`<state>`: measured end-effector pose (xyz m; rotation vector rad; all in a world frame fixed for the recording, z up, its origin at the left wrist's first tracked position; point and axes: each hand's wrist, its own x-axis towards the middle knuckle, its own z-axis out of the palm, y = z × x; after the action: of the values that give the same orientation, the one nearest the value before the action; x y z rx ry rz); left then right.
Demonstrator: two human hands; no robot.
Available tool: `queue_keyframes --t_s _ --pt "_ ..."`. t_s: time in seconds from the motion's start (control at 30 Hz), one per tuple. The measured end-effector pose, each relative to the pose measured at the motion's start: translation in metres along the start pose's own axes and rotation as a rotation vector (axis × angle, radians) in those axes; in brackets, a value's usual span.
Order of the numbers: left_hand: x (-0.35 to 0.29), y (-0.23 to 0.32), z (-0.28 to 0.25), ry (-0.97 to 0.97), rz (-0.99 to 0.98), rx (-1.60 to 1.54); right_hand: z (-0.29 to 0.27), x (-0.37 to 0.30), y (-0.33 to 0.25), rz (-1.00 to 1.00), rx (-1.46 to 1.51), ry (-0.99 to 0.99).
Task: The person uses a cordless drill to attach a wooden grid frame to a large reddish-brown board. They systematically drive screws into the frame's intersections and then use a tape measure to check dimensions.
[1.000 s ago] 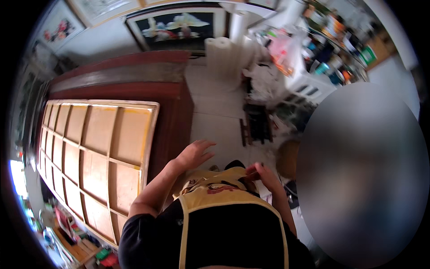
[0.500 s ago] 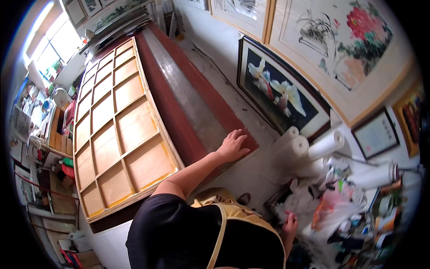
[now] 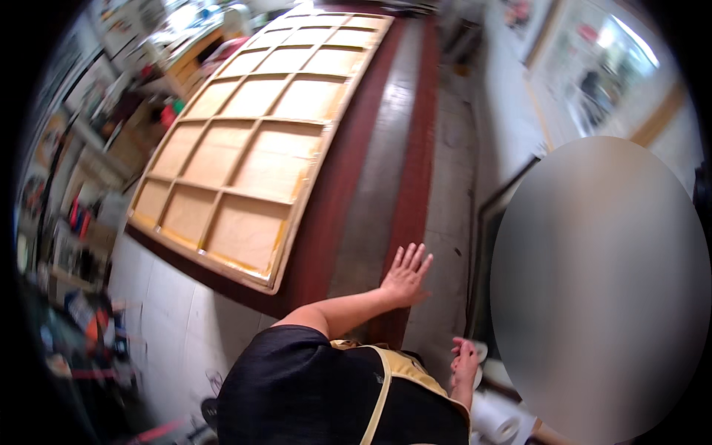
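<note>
My left hand is spread open with empty fingers over the right edge of the long dark red table, near its close end. Whether the palm rests on the wood I cannot tell. My right hand hovers to the right of my body, with loosely bent fingers slightly apart and nothing visible in them. On the table's left side lies a large wooden panel frame, its lattice of crossbars facing up. A grey strip runs lengthwise along the bare part of the table.
White paper rolls lie beyond my right hand. A framed picture hangs on the right wall, and a large blurred oval hides much of that side. Shelves and clutter fill the left; a pale floor runs between.
My view has swung to the right, so the table and panel stand more upright in it. My left hand has shifted to the table's right edge, fingers more spread. My right hand has risen.
</note>
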<state>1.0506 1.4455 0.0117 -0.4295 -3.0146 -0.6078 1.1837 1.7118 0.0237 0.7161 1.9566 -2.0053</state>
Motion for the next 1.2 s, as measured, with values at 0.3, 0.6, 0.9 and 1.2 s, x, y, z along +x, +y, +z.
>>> queue_keyframes --t_s 0.3,0.6,0.9,1.2 --pt "0.009 0.009 -0.003 0.039 -0.129 -0.001 0.022 0.161 -0.033 0.162 -0.337 -0.479" --pt "0.027 0.032 -0.008 -0.044 -0.419 0.083 0.031 0.354 -0.117 0.090 -0.458 -0.643" --pt "0.047 0.037 -0.001 -0.052 -0.434 0.161 0.043 0.455 -0.182 0.110 -0.468 -0.615" --pt "0.022 -0.004 0.037 -0.165 -0.256 0.595 0.151 0.586 -0.233 0.128 -0.560 -0.883"
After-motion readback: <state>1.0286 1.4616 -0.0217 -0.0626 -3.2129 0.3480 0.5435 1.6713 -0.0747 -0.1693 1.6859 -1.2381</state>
